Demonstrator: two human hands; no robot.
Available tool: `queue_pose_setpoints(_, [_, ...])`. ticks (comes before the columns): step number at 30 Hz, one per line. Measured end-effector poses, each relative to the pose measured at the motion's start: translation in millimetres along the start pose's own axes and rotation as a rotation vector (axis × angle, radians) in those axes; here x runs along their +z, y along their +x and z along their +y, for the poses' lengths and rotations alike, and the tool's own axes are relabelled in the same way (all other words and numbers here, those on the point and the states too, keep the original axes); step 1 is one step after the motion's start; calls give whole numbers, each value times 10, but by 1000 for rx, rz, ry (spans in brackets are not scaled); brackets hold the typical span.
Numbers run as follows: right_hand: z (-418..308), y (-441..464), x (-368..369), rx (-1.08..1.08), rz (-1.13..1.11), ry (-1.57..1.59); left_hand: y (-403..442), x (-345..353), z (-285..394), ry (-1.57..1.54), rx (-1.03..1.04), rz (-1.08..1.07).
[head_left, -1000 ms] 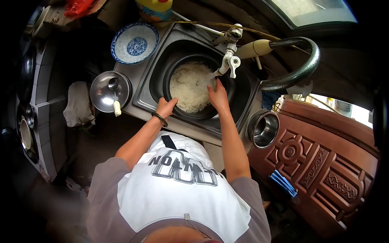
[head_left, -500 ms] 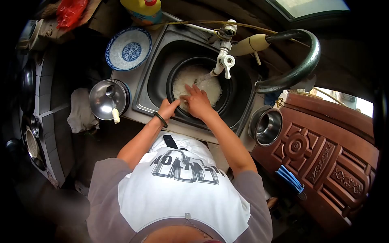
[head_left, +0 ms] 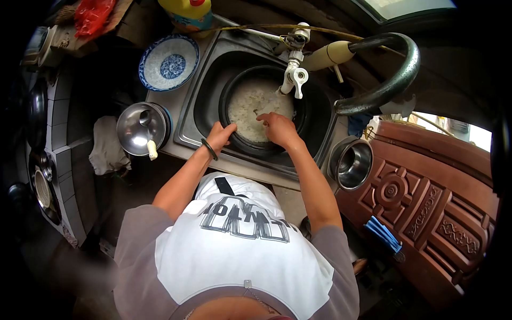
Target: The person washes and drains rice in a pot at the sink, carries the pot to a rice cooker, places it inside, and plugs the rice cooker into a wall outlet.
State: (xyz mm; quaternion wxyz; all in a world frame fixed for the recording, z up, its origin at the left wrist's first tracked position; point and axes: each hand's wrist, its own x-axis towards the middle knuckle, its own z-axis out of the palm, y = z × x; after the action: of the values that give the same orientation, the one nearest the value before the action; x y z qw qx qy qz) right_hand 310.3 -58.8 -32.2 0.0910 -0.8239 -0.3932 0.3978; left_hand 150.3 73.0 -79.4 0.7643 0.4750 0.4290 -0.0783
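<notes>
A dark round basin (head_left: pixel 226 98) sits in the metal sink, holding whitish, cloudy contents (head_left: pixel 255 101) with a lumpy or foamy surface; I cannot tell exactly what they are. My left hand (head_left: pixel 217 137), with a dark bangle on its wrist, closes on the basin's near left rim, thumb on the edge. Over the right part of the contents is my right hand (head_left: pixel 280 129), its fingers drawn together and pointing left. A small dark speck shows at its fingertips, too small to name. The white tap (head_left: pixel 293 80) hangs over the basin's far right side.
Around the basin runs the sink (head_left: pixel 188 120). To its left are a blue-and-white bowl (head_left: pixel 160 64) and a metal bowl (head_left: pixel 130 136) with a ladle (head_left: pixel 152 149) in it. At right stand metal pots (head_left: pixel 353 165) and a carved brown panel (head_left: pixel 426 213). A yellow bottle (head_left: pixel 186 16) stands behind.
My right hand has lifted and shifted right, from spread fingers in the contents to fingers drawn together. My left hand stays at the rim. The splash below the tap no longer shows clearly.
</notes>
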Motion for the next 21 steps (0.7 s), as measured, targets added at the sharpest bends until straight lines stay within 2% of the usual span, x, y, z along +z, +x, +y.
queue_pose_setpoints(1, [-57, -68, -9, 60, -161, -68, 10, 16, -13, -9, 5, 2])
queue_pose_setpoints(2, [-45, -31, 131, -23, -275, -120, 31, 42, -21, -18, 14, 3])
queue_pose_setpoints(4, [-25, 195, 417, -22, -167, -130, 41, 75, -41, -25, 11, -8])
queue_pose_setpoints(7, [123, 382, 394, -187, 161, 378, 61, 51, -92, -36, 21, -9])
queue_pose_setpoints(10, [152, 169, 11, 66, 304, 272, 74, 24, -139, -16, 20, -13])
queue_pose_setpoints(13, [183, 224, -159, 234, 525, -19, 23, 29, -159, 0, 10, -21])
queue_pose_setpoints(16, [158, 582, -9, 166, 602, -158, -16, 57, -115, -1, -1, -63])
queue_pose_setpoints(17, [47, 644, -17, 165, 480, -158, -35, 55, -109, -2, -9, -81])
queue_pose_setpoints(20, [-179, 644, 245, -124, 468, -336, 9, 53, -179, 21, -3, -68])
queue_pose_setpoints(21, [-181, 549, 359, -291, 498, -397, -22, 72, -147, -21, 22, -42])
